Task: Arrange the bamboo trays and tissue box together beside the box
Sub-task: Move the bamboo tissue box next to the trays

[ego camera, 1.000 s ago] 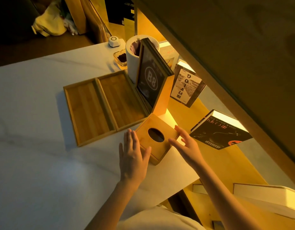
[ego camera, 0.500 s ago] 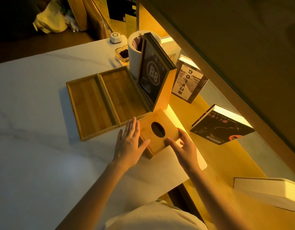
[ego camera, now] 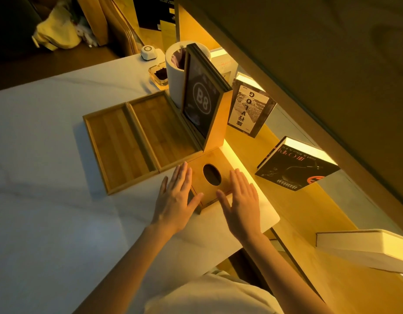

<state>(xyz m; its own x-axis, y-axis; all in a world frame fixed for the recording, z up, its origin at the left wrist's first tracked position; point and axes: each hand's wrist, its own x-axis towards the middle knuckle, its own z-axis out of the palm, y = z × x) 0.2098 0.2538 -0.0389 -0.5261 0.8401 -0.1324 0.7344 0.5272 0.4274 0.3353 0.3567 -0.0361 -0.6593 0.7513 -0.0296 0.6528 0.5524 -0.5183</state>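
- Two bamboo trays [ego camera: 118,148] [ego camera: 162,130] lie side by side on the white table [ego camera: 48,177].
- Left hand [ego camera: 175,200], fingers flat and loosely spread, presses the tissue box [ego camera: 209,177] from the left.
- Right hand [ego camera: 241,200], fingers flat, covers its right edge; it touches the trays' near-right corner, below the upright B8 box [ego camera: 202,105].

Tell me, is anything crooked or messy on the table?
Nothing spilled or broken. The two bamboo trays lie flush together; the tissue box, between the left hand and right hand, sits slightly turned against them.

Tissue box [ego camera: 209,177], 2 trays [ego camera: 141,141]: matt bamboo; table [ego camera: 48,223]: smooth marble-look
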